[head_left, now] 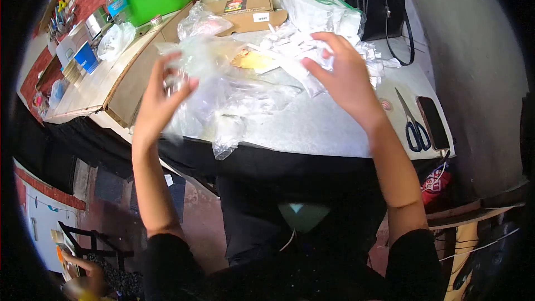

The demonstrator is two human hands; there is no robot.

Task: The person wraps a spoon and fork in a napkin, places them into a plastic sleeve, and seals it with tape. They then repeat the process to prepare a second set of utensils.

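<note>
My left hand [157,100] is raised over the left of the table, thumb and fingers apart. Clear plastic bags [245,97] lie crumpled beside and beyond it, and one plastic bag [198,64] right at its fingertips is smeared by motion. My right hand [351,78] hovers with thumb and index finger spread, holding nothing visible. Just past its fingertips is a heap of small white paper pieces [284,42]. Between the hands, a yellow-and-white piece [253,60] lies among the plastic.
Scissors [413,125] and a phone [433,124] lie at the right edge. Behind stand a cardboard box [245,19], a white and green plastic bag [323,8] and a black handbag [379,14]. A blue cup [86,57] is on the left counter. Another person's hand [83,270] shows at lower left.
</note>
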